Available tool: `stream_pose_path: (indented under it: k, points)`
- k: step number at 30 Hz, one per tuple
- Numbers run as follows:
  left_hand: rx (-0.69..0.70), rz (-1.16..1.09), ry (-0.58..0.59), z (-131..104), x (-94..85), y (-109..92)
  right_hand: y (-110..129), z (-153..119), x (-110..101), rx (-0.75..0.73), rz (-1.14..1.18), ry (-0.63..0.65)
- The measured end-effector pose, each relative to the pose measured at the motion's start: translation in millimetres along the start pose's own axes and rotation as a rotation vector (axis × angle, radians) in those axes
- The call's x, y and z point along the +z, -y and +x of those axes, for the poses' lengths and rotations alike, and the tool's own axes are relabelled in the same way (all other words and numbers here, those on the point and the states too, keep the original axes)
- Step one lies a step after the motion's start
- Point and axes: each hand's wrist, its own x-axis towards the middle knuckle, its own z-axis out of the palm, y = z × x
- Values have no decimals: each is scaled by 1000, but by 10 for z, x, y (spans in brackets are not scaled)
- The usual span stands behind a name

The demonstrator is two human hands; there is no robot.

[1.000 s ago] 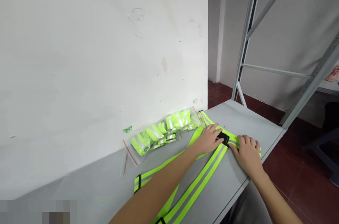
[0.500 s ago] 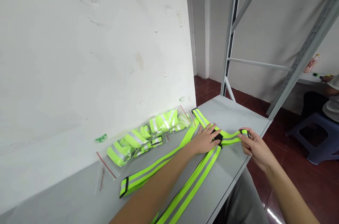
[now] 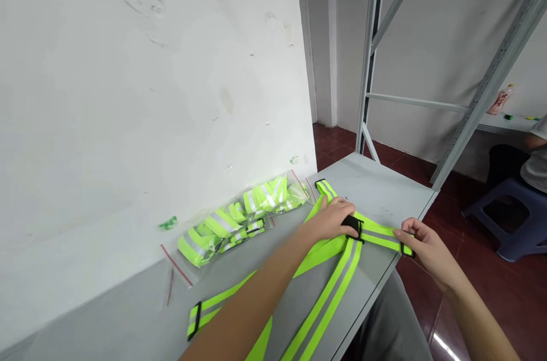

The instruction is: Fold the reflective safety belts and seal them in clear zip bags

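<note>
Left hand (image 3: 332,218) flat on the strap (image 3: 329,292), palm down, fingers spread over the black buckle (image 3: 352,226) where the bands cross, near the tabletop's (image 3: 376,190) right edge; pressing, not closed around anything. Right hand (image 3: 427,247) at that right edge, grip closed on the strap's short end, pinched between thumb and fingers and pulled taut outward from the buckle. Neon yellow webbing with a grey stripe, running from the buckle back across the tabletop toward the near edge in two long bands, one ending in a black slider (image 3: 194,320) near the left. Another end looped at the far edge by the wall (image 3: 149,93). Bags (image 3: 239,218) of folded straps along the wall. Shelf frame (image 3: 427,105) beyond; stool (image 3: 508,224) on the floor.
</note>
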Motion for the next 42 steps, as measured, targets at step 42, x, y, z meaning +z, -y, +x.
stream_pose_path:
  k: [42]
  points:
    - [-87, -196, -203, -938, 495, -867, -23, 546, 737, -270, -666, 330]
